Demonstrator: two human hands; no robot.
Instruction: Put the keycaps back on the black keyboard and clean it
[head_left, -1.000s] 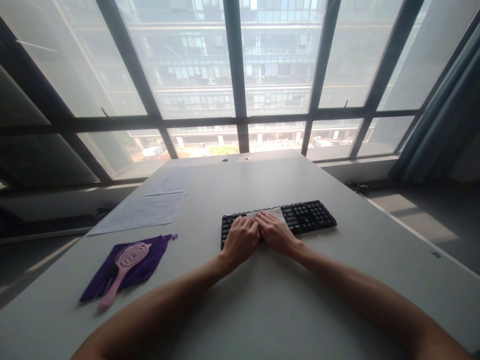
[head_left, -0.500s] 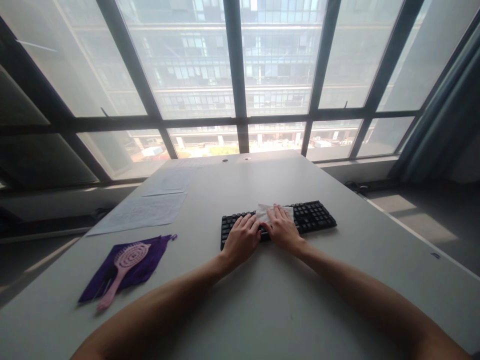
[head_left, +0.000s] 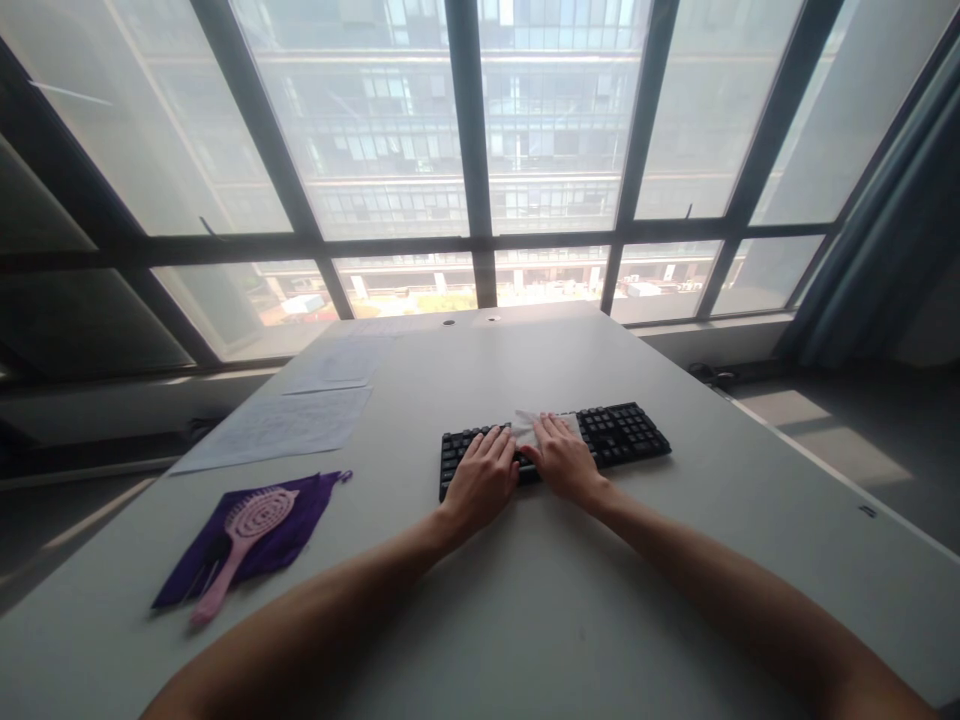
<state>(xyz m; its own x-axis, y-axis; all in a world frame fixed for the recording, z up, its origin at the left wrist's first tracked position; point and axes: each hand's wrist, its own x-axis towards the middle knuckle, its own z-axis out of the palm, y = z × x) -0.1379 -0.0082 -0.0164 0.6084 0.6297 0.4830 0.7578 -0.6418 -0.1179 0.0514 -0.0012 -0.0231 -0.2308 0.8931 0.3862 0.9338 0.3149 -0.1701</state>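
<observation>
A black keyboard [head_left: 626,432] lies on the white table, slightly angled. My left hand [head_left: 484,475] rests flat over its left part, fingers stretched out and holding nothing. Under the fingers of my right hand [head_left: 562,460] is a white cloth or tissue [head_left: 525,428], pressed against the middle keys. The right hand's fingers lie extended on top of it, and its thumb is close to my left hand. Part of the keys is hidden beneath both hands and the cloth.
On the left, a pink hairbrush [head_left: 259,515] lies on a purple pouch [head_left: 304,520]. Sheets of paper [head_left: 292,430] lie along the table's left edge. Large windows stand beyond the white table [head_left: 465,360], and a curtain [head_left: 862,240] hangs at the right.
My right hand and the white cloth have shifted very slightly, and the cloth's upper edge is more crumpled. My left hand stays at the keyboard's left part.
</observation>
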